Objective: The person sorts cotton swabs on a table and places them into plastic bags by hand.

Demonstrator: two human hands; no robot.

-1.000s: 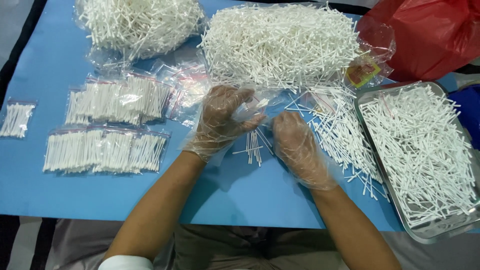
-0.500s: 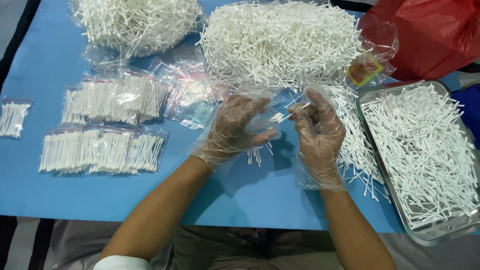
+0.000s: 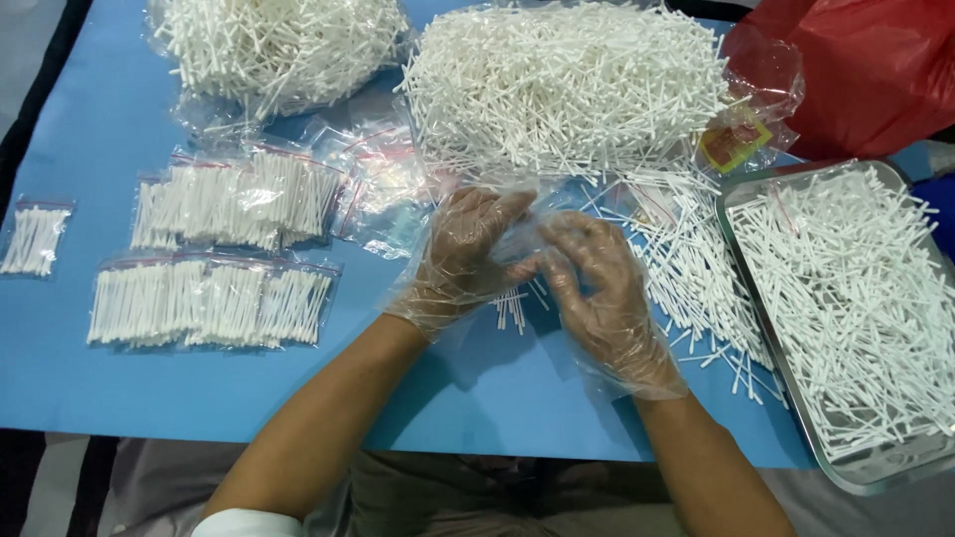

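Observation:
Both my hands wear loose clear plastic gloves and meet over the middle of the blue table (image 3: pixel 119 388). My left hand (image 3: pixel 463 254) and my right hand (image 3: pixel 597 293) pinch a small clear plastic bag (image 3: pixel 522 237) between their fingertips. A few white cotton swabs (image 3: pixel 512 308) lie on the table just under the hands. A big heap of loose swabs (image 3: pixel 567 85) sits right behind them.
Filled swab bags lie in two rows at left (image 3: pixel 214 303), (image 3: pixel 239 199), one small bag at far left (image 3: pixel 35 239). Empty clear bags (image 3: pixel 383 189) are beside them. Another swab heap (image 3: pixel 279 45) back left, a metal tray (image 3: pixel 885 467) of swabs right, a red bag (image 3: pixel 865 70) back right.
My hands rose from the loose swabs on the table, came together and now hold a small clear bag between them. The right hand has drawn in closer to the left.

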